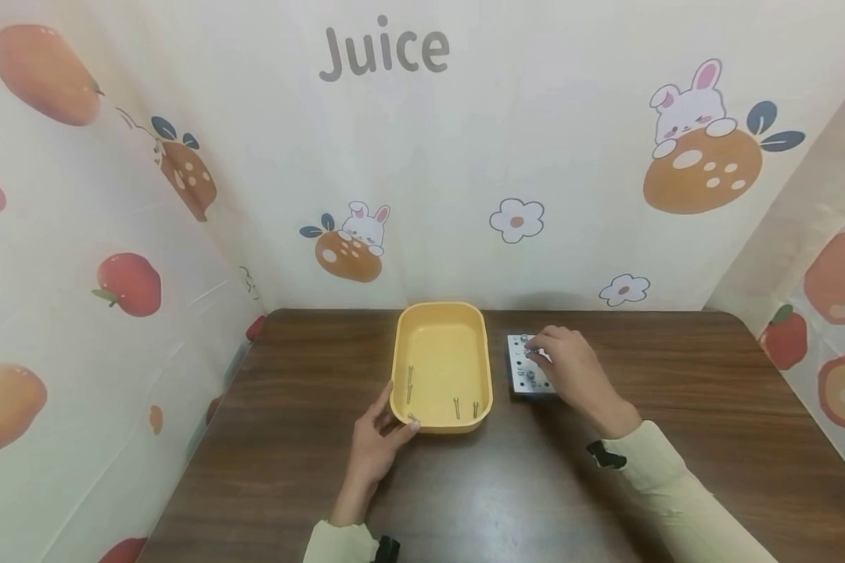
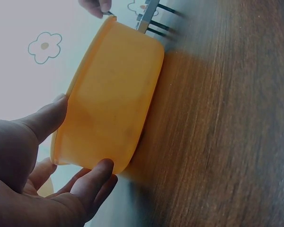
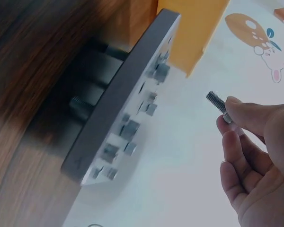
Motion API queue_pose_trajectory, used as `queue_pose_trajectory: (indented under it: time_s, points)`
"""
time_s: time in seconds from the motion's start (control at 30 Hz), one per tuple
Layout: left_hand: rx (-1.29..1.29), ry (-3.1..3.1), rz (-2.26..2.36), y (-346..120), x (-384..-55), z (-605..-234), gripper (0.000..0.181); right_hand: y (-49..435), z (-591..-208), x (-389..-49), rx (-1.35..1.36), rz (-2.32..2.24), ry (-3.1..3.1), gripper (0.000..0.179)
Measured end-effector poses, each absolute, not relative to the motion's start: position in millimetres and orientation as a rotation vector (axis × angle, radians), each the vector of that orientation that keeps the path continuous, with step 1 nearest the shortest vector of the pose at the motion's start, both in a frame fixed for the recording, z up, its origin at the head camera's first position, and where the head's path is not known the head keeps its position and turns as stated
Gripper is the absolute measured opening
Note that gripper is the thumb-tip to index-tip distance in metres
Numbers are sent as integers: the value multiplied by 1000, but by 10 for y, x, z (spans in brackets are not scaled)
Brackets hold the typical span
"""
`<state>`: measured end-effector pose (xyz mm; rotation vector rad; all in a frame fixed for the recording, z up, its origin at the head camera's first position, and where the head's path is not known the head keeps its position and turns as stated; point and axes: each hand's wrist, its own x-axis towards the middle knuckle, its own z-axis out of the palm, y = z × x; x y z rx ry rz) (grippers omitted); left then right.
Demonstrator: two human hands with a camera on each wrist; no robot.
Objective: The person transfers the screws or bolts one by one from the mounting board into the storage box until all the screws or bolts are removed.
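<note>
My left hand (image 1: 375,447) grips the near left corner of a yellow tray (image 1: 442,340), thumb at the rim and fingers along its side. Between thumb and index finger, my right hand (image 1: 576,369) pinches a short threaded bolt (image 3: 217,102). The right wrist view has this bolt apart from the face of a metal plate (image 3: 119,97), tip toward it. Bolt heads of different sizes stand out from the plate's face, and threaded ends (image 3: 79,108) project from its back. From the head, my right fingers cover part of the plate.
Several thin screws (image 1: 456,408) lie in the tray, near its left side and front. Tray and plate stand side by side toward the back of the brown wooden table (image 1: 310,375). Behind them hangs a pale curtain (image 1: 436,156) printed with fruit and rabbits.
</note>
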<state>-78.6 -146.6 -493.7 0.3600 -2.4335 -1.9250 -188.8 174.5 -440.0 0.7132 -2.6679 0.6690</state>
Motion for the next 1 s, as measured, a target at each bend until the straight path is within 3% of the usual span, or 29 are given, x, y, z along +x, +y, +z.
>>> queue_pose_trajectory:
  time_s: [1.0]
  points:
    - [360, -2435, -1925, -1470, -764, -4943, 87, 1415, -4310, -1889, 936, 671, -2453, 16]
